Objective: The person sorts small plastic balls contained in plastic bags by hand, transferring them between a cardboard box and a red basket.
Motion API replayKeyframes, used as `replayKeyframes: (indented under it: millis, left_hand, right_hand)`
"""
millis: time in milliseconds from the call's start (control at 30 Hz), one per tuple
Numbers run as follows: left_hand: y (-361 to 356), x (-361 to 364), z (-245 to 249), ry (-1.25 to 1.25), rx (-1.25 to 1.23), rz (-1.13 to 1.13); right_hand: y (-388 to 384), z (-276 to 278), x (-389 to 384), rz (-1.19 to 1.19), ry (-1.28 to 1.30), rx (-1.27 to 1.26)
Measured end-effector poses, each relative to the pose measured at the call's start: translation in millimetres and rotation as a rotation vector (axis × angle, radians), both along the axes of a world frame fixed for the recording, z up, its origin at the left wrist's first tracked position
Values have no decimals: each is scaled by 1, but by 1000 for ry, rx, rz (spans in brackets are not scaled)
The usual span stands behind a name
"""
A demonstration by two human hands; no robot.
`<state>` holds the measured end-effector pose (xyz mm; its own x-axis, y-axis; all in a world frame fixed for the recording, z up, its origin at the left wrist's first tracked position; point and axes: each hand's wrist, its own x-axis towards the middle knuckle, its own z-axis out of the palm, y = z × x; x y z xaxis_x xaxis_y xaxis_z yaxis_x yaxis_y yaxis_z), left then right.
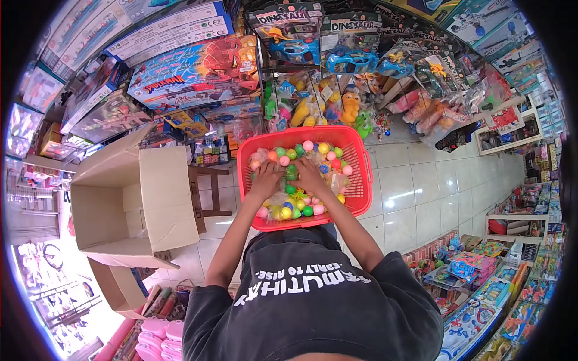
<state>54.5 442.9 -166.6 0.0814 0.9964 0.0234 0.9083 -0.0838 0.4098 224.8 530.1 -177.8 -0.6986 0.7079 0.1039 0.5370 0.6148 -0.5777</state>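
my left hand and right hand lie palm-down, side by side and equally near, on the bagged coloured balls heaped mid-way in the red basket, fingers bent into the heap; i cannot tell whether they grip.

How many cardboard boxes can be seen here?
2. A large open cardboard box stands left of the red basket, beside a wooden stool; a smaller box lies below it in the picture, at the lower left. Others may be hidden.
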Motion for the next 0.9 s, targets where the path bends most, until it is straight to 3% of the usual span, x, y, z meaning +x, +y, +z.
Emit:
replayKeyframes:
  millis: [100,233,400,533,733,900]
  left_hand:
    - [1,1,-8,36,-43,-11]
    - [3,2,-8,102,-82,-10]
    - [3,0,-9,54,-77,9]
    - [3,-2,-7,16,-64,2]
    - [4,-8,2,-134,5,9]
    - [0,-7,21,-211,54,46]
  right_hand:
    - [-11,12,-9,-71,-188,109]
    - [-10,9,-11,-64,-252,56]
    - [-8,7,-2,-51,-64,2]
    - [-3,7,-1,-59,-116,-33]
    - [7,20,4,-64,97,62]
    - [12,47,14,-98,353,-301]
